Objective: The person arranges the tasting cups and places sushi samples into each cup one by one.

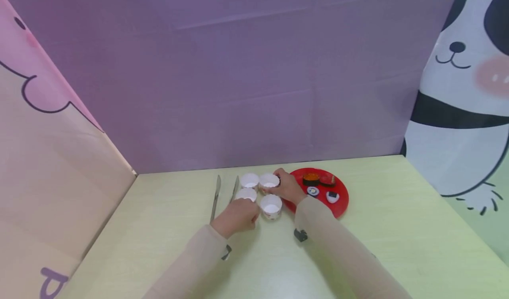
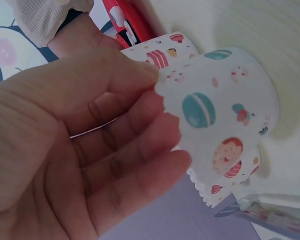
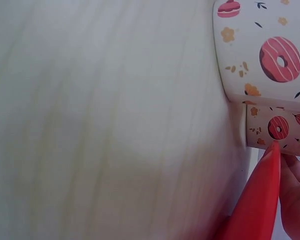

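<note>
Several white paper baking cups with printed sweets and scalloped rims stand in a cluster. My left hand (image 1: 237, 217) pinches the rim of the near left cup (image 2: 214, 110) between thumb and fingers. At the far right cup (image 1: 269, 180), my right hand (image 1: 289, 187) has its fingers on the side; part of this grip is hidden in the right wrist view, where the hand shows behind the plate's edge. Untouched, the far left cup (image 1: 249, 180) and the near right cup (image 1: 271, 206) stand beside them.
A red plate (image 1: 340, 207) with toy sushi (image 1: 311, 178) and a rice ball (image 1: 332, 196) lies right of the cups, beneath my right wrist. Two knives, one outer (image 1: 216, 197) and one inner (image 1: 235, 187), lie left of them. A purple backdrop (image 1: 222, 91) rises behind the table.
</note>
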A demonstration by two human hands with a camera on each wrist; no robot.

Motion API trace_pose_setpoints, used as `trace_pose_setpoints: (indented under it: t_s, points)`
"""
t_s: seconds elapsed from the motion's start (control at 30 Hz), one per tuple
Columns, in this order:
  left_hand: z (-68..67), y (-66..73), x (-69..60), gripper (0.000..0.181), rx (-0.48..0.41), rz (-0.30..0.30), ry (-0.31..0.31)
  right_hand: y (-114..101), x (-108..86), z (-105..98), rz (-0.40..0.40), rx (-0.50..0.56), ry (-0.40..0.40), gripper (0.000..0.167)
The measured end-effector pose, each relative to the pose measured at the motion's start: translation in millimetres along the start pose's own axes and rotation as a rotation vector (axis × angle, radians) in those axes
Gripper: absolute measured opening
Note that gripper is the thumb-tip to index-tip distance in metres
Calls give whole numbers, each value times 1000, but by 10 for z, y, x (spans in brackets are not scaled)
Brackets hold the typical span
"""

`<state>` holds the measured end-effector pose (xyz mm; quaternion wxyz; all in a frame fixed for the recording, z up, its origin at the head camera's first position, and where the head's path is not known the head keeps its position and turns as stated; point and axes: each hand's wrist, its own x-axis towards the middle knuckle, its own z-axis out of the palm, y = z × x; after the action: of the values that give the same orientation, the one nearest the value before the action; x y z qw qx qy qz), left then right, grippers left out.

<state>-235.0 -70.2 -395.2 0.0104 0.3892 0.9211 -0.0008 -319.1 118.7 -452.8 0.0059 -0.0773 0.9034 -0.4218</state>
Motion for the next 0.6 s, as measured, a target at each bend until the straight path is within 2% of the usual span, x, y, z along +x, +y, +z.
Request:
trace_pose_setpoints:
  t_s: [0.13,0.33,0.5,0.6]
  points:
    - [-2,-33,8,15,-14,13,14,3,7,4,2,2,-4,44]
    - [-114,-73,79,16,-44,6,28,-1,17,4,-7,-12,-12,45]
    - [-211,-106,242,12,-37,10,66,-11,11,0,16,-29,-7,47]
    - [-263,-115,374,9,-48,-18,49,-22,0,-1,33,-30,-11,48]
